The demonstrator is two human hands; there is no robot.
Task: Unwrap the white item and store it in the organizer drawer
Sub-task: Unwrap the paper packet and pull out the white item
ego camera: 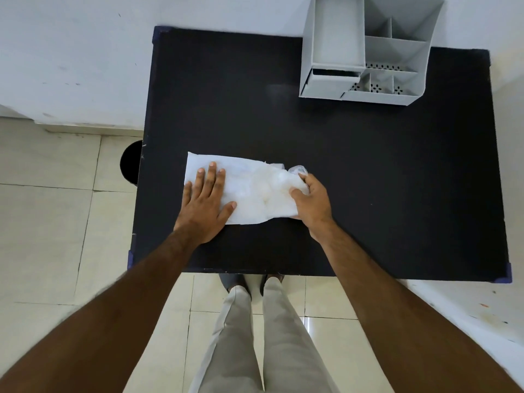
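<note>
A white wrapping sheet (249, 188) lies spread on the black table (368, 180), near its front left. My left hand (204, 205) presses flat on the sheet's left part, fingers spread. My right hand (312, 202) grips the bunched right end of the sheet, where a crumpled, glossy white item (297, 169) pokes out beside the fingers. A grey organizer (368, 52) stands at the table's far right corner. Its small drawer (331, 78) at the lower left is pulled slightly out.
The organizer has several open compartments with perforated floors. A dark round bin (131, 163) stands on the tiled floor just left of the table. A white wall runs behind the table. My legs show below the table's front edge.
</note>
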